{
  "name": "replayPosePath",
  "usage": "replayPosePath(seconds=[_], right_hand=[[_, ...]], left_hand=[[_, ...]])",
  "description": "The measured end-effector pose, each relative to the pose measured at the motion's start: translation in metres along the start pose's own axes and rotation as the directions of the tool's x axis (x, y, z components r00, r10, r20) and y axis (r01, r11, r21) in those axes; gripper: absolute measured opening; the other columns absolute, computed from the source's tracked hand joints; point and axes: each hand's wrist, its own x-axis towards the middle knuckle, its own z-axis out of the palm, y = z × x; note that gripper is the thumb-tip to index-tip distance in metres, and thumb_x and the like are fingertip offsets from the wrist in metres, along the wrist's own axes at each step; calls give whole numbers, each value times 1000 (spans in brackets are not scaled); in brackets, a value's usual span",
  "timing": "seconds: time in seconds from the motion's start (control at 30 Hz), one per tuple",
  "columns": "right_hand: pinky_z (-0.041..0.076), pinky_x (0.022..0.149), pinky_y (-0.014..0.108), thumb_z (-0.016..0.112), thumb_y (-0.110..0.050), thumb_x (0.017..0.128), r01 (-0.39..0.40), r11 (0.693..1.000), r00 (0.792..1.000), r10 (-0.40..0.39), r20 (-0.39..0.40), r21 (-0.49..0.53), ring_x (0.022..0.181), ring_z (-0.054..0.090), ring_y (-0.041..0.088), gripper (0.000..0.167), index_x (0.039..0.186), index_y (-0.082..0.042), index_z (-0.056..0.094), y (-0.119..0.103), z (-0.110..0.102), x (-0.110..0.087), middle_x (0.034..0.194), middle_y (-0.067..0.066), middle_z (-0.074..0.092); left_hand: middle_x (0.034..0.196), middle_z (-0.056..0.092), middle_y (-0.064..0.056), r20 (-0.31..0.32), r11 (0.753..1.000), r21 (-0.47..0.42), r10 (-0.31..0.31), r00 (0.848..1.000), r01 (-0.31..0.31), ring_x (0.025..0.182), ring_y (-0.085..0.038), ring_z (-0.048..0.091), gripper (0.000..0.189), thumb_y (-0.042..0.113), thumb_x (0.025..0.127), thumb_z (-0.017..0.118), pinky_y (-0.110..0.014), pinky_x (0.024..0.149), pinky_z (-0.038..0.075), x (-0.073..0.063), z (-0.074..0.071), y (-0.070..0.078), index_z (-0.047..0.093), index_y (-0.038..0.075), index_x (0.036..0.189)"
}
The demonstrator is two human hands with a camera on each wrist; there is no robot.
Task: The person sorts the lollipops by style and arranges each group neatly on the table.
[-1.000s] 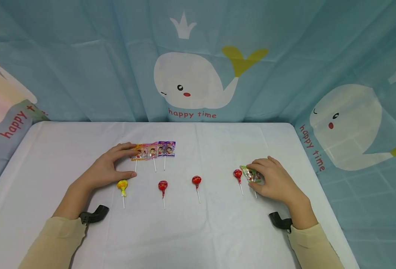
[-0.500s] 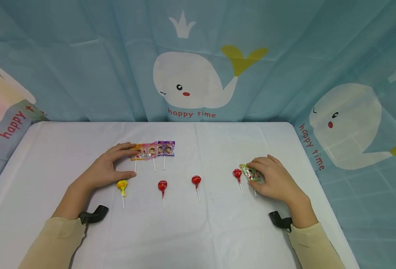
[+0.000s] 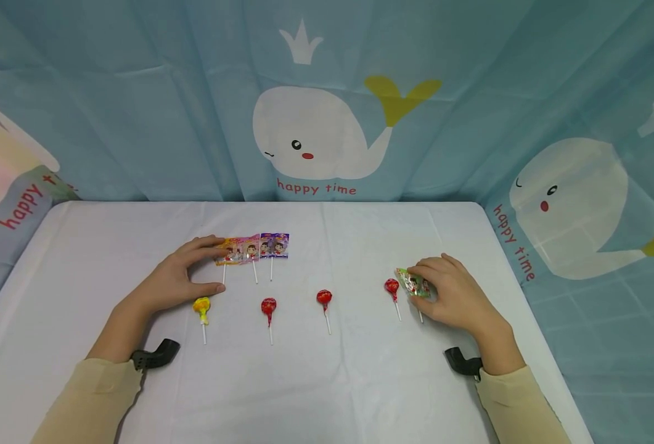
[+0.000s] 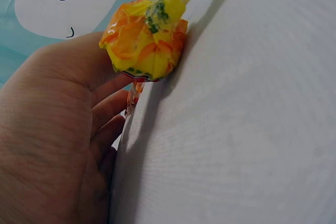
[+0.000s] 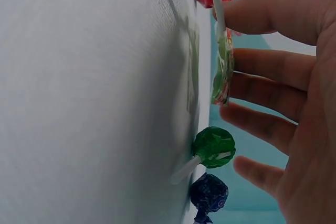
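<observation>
In the head view my left hand (image 3: 182, 274) rests its fingers on the orange flat-wrapped lollipop (image 3: 228, 254) at the left of a row, thumb tip beside its white stick. A pink lollipop (image 3: 251, 249) and a purple one (image 3: 274, 245) continue that row. The yellow ball lollipop (image 3: 201, 306) lies just below the left thumb and looms large in the left wrist view. My right hand (image 3: 453, 293) pinches a green flat-wrapped lollipop (image 3: 414, 283) between thumb and fingers; the right wrist view shows its wrapper (image 5: 223, 69) held upright over its shadow. A red lollipop (image 3: 392, 286) lies beside it.
Two more red ball lollipops, one left (image 3: 269, 306) and one central (image 3: 324, 298), lie on the white tablecloth (image 3: 315, 388). Under the right hand, the right wrist view shows a green ball lollipop (image 5: 214, 146) and a dark blue one (image 5: 209, 192). A whale-print curtain (image 3: 204, 123) hangs behind.
My right hand has shifted slightly toward the far edge with the green flat-wrapped lollipop. The left hand and the row under it have stayed in place.
</observation>
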Motion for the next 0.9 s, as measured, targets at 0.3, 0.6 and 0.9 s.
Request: replayPosePath(seconds=[0.3,0.6,0.9], right_hand=[[32,125,62,86,-25,85,17,1000,1000,-17,-18,-1,129,63,35,49,130,-6,77,0,-1,3,130,12,72],[33,125,61,86,-24,85,14,1000,999,-13,-39,4,129,63,35,51,131,-5,76,-2,-4,6,131,13,73],[35,124,62,85,-21,85,27,1000,998,-27,-63,9,127,64,34,49,130,-5,77,-5,-7,10,130,12,73]], left_hand=[[168,45,-7,-4,1000,5,10,1000,-10,159,-42,32,69,33,84,97,-78,118,31,0,0,-1,69,18,146],[169,45,-7,2,1000,14,-8,1000,8,159,-42,31,70,34,84,97,-80,118,30,0,-1,1,69,19,147],[169,44,-8,2,1000,16,-9,1000,9,159,-43,31,70,35,85,96,-81,117,30,0,-1,2,69,19,147]])
